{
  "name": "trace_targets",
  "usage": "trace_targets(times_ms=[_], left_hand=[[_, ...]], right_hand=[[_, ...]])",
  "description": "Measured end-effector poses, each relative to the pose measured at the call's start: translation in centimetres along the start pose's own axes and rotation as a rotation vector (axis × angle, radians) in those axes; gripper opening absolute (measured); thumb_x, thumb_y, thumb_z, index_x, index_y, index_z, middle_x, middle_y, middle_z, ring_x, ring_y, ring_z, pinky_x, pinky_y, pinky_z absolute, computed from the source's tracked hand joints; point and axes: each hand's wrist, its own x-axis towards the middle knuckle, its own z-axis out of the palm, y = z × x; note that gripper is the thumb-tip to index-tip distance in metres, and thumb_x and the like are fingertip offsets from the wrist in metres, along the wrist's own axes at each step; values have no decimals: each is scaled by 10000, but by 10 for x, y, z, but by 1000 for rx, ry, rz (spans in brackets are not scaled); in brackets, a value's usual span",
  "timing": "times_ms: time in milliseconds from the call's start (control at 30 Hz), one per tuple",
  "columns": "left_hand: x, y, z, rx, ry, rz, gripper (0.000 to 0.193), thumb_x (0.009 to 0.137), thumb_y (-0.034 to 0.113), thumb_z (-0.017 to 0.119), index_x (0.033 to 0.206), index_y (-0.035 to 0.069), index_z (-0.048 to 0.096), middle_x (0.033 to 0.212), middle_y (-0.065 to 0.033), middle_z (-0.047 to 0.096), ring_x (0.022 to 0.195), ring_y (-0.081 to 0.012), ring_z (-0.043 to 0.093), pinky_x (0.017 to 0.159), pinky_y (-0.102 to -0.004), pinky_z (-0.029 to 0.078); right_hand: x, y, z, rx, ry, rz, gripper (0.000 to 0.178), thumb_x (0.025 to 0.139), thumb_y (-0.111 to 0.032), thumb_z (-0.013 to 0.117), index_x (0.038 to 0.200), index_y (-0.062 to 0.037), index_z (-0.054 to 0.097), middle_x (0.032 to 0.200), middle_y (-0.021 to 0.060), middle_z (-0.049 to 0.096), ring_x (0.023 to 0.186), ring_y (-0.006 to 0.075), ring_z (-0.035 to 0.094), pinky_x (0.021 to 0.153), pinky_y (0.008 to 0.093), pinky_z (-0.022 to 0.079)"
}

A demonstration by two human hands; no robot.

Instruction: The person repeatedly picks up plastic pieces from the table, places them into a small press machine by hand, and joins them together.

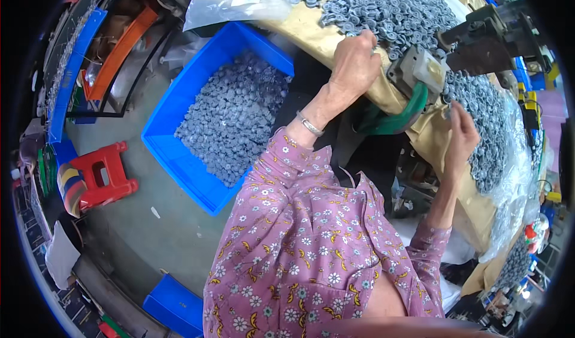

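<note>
A heap of small grey round parts [389, 8] covers the table's far side. At its near edge my left hand [357, 62] is curled closed, its fingertips mostly hidden behind the knuckles. Between my hands stands a small press-like machine [419, 71] with a metal block and a green curved piece [404, 113] below it. To the right of this machine lies a second heap of grey parts [488, 140]. My right hand [462, 137] is beside that heap, fingers pressed together; what they pinch, if anything, is too small to make out.
A blue bin [159, 137] full of grey parts stands at my left. Brown paper [434, 140] covers the table edge, with clear plastic sheeting [512, 188] on the right. A red stool [108, 176], an orange rack [123, 50] and a blue box [173, 305] are on the floor.
</note>
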Motion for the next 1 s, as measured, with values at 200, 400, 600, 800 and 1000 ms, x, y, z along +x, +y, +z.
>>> trace_targets(times_ms=[200, 400, 600, 800, 1000], left_hand=[[10, 3, 3, 245, -68, 102, 236, 762, 248, 736, 801, 24, 673, 745, -200, 665, 765, -406, 680, 673, -506, 529], [11, 5, -35, 159, -247, 155, 275, 799, 219, 802, 994, 39, 730, 773, -142, 672, 702, -299, 670, 664, -414, 524], [30, 11, -45, 37, -555, 60, 245, 790, 130, 807, 973, 0, 708, 776, -132, 652, 658, -269, 650, 624, -388, 501], [35, 20, -47, 67, -590, -16, 222, 789, 137, 817, 861, -17, 675, 692, -121, 618, 603, -241, 609, 578, -385, 467], [42, 12, -43, 82, -643, 97, 206, 796, 125, 813, 885, -14, 690, 703, -116, 624, 607, -222, 617, 569, -375, 462]], right_hand=[[65, -5, -3, 191, 16, -56, 259, 989, -177, 714, 1127, 41, 740, 994, 66, 746, 777, 98, 600, 710, 243, 471], [75, -6, 43, 203, -29, -15, 157, 920, -129, 738, 817, -15, 706, 735, -19, 644, 680, 62, 526, 591, 267, 413], [72, -14, 36, 204, 25, -141, 169, 908, -113, 731, 909, 55, 710, 743, 7, 656, 700, 67, 553, 601, 268, 440], [54, -21, 39, 207, 91, -86, 266, 849, -167, 791, 1017, 32, 737, 859, 75, 681, 702, 128, 628, 648, 291, 507], [41, -28, 58, -368, 309, -465, 363, 738, -286, 863, 974, -30, 760, 894, 124, 649, 780, 279, 670, 722, 386, 542]])
